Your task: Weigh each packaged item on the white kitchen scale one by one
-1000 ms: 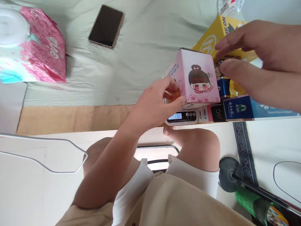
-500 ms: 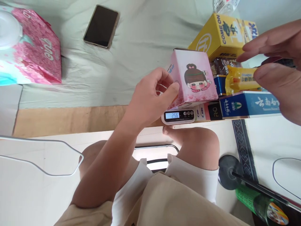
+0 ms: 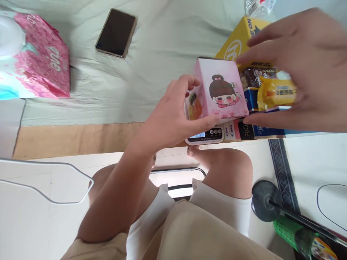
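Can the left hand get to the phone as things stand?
Probably yes, once it lets go. The left hand grips the pink box over the scale. The phone lies up and to its left on bare sheet, with nothing between them.

Your left hand [image 3: 173, 115] grips the pink tin [image 3: 221, 90] on the scale [image 3: 204, 136]; your right hand [image 3: 306, 65] spreads over the yellow packet [image 3: 275, 94]

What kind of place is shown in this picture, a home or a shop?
Probably a home, perhaps a bedroom: a wrinkled pale sheet covers a bed-like surface with a phone lying on it, a wire hanger lies on the floor, and the left hand steadies a pink cartoon box on a small digital scale.
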Tool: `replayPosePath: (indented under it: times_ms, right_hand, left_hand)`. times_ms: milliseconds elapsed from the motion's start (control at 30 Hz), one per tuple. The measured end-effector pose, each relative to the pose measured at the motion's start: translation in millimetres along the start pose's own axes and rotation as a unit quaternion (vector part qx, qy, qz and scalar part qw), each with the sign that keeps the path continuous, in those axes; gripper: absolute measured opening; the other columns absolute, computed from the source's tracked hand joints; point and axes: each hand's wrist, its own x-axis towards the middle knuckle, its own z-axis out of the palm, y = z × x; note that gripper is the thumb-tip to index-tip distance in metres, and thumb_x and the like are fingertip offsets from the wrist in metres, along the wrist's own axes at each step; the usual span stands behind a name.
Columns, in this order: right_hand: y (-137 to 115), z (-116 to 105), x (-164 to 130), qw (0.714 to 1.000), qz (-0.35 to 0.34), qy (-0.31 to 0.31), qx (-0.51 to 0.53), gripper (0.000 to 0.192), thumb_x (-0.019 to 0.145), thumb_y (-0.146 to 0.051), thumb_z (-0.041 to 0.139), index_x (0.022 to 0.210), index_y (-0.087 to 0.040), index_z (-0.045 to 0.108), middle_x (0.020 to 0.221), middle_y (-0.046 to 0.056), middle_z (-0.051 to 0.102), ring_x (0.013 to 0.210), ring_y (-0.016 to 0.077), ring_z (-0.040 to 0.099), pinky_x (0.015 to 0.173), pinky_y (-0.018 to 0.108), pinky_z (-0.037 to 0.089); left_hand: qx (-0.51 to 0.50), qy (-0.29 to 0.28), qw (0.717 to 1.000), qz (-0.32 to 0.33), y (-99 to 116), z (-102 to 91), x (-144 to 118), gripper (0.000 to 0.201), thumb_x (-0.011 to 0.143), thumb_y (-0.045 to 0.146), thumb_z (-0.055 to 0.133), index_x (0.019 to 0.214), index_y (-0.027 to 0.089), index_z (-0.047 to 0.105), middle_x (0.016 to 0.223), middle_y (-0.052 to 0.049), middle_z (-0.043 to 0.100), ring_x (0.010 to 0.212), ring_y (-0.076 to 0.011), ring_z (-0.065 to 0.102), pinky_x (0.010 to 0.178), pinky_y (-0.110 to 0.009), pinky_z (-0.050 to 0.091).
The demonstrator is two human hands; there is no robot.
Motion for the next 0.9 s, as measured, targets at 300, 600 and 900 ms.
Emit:
replayPosePath:
  times_ms: [300,600,900]
  right_hand:
    - [18,20,55,0.969,0.011,-0.209,-0.130,0.142,0.037,-0.071,0.099,0.163,-0.044,0.040,0.180,-0.006,0.020,0.165,0.0504,0.023,0.135,0.074,0.022]
    - [22,28,53,0.968,-0.020,-0.215,-0.129,0.140,0.043,-0.067,0.099,0.165,-0.044,0.035,0.173,0.006,0.030,0.146,0.0524,0.050,0.120,0.076,0.044]
    - [8,28,53,0.990,-0.068,-0.117,-0.026,0.121,0.044,-0.053,0.099,0.155,-0.030,0.054,0.137,0.013,0.057,0.129,0.0417,0.060,0.109,0.062,0.057]
  left_hand:
    - [0.074,-0.093,0.993,-0.009,-4,1.0,5,0.099,0.070,0.040,0.087,0.154,0.032,0.034,0.166,-0.012,0.039,0.157,-0.0375,0.038,0.127,-0.058,0.047]
    - [0.088,-0.093,0.991,-0.031,1,-2.8,10,0.101,0.073,0.037,0.085,0.159,0.030,0.032,0.166,-0.011,0.039,0.159,-0.0340,0.037,0.128,-0.051,0.047]
    - [0.027,-0.056,0.998,0.015,5,-18.7,23,0.088,0.072,0.041,0.094,0.150,0.032,0.054,0.156,-0.007,0.059,0.144,-0.0310,0.058,0.126,-0.048,0.049]
